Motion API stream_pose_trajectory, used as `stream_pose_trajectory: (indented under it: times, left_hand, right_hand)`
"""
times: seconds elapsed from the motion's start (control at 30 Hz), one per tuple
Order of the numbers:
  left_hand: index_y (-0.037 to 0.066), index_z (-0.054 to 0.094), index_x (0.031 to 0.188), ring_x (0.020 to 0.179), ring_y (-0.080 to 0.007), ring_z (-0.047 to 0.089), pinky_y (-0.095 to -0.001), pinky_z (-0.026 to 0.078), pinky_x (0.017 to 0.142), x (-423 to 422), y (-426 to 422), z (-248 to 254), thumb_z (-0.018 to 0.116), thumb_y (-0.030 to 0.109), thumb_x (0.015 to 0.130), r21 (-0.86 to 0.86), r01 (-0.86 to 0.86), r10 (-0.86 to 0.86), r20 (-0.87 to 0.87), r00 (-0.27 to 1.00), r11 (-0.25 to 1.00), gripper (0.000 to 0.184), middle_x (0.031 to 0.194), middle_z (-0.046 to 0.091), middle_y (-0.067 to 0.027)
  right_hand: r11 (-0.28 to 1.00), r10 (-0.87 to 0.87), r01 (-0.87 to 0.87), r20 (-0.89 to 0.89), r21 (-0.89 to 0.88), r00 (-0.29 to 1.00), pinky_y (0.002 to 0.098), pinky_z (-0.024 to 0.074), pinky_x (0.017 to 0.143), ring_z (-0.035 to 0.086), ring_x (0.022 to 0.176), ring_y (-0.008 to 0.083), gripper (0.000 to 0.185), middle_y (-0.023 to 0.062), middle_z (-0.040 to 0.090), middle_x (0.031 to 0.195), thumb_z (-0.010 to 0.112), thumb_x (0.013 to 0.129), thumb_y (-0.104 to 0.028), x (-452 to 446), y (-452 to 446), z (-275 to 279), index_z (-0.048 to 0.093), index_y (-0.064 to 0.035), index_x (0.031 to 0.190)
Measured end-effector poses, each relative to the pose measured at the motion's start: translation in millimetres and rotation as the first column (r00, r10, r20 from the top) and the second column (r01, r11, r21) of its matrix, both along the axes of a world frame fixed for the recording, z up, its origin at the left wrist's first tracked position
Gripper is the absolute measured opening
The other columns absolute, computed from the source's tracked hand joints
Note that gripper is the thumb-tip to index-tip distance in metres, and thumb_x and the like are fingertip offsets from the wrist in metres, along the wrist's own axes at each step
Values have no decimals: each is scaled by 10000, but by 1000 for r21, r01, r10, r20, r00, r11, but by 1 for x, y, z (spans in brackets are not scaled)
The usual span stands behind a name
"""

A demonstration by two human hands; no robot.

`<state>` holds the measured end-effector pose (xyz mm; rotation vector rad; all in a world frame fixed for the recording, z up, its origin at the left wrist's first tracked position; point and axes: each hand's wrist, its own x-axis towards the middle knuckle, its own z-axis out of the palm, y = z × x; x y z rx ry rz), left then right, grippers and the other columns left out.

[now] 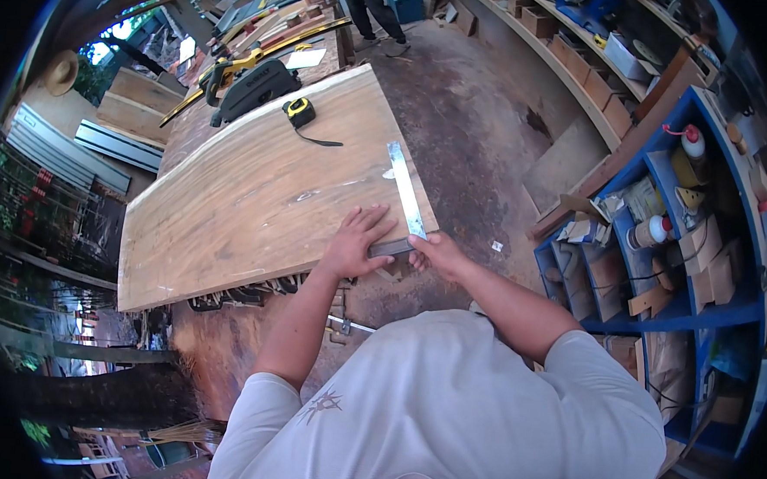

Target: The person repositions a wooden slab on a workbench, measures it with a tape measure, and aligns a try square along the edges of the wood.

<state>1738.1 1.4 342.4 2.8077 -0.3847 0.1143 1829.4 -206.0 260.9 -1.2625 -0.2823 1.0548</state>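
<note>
A wide wooden slab (256,189) with a pale live edge lies in front of me. A try square (406,191) rests near its right end, its metal blade flat on the top and its dark stock along the near edge. My right hand (437,254) grips the square at the corner where blade and stock meet. Flat on the slab, fingers apart, is my left hand (357,242); its thumb lies by the stock. A yellow and black tape measure (299,112) sits farther back, with a short dark strip beside it.
Beyond the slab, a black and yellow power tool (254,87) stands on the long bench. Clamps (246,296) show under the near edge. To my right is a blue shelf unit (664,180) with bottles and wood pieces. Another person's legs (373,15) are at the back.
</note>
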Motion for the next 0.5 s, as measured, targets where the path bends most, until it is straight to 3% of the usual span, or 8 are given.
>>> stream_pose_trajectory:
  times: [0.23,0.3,0.43,0.5]
  left_hand:
    - [179,478,1395,1394,-324,316,-510,187,1160,0,0,0,720,398,726,-1,-1,1,0,1000,1000,744,1491,368,-137]
    - [177,479,1394,1393,-324,316,-509,189,1160,1,0,2,720,397,726,2,0,0,-6,1000,1000,742,1493,364,-136]
    - [191,488,1385,1399,-307,310,-495,190,1163,2,-1,3,721,419,731,21,-10,10,-16,1000,1000,730,1498,359,-129]
    - [192,485,1387,1400,-308,309,-496,189,1162,5,1,1,712,419,738,35,7,-6,-10,1000,999,725,1499,356,-133]
  right_hand:
    - [998,52,-52,3,-20,999,266,496,570,603,644,129,325,51,640,772,663,907,-345,-2,-10,-4,629,-23,883]
    - [989,142,-140,26,-47,990,264,496,586,599,656,125,330,41,647,791,693,885,-342,-1,-11,-14,653,-17,928]
    - [990,140,-137,56,-44,989,261,494,596,594,658,117,357,29,653,798,719,861,-360,-3,-24,-36,674,-35,1000]
    - [963,179,-143,145,-227,973,264,495,627,603,713,102,324,12,660,817,701,880,-331,-4,-38,-63,678,-61,1057]
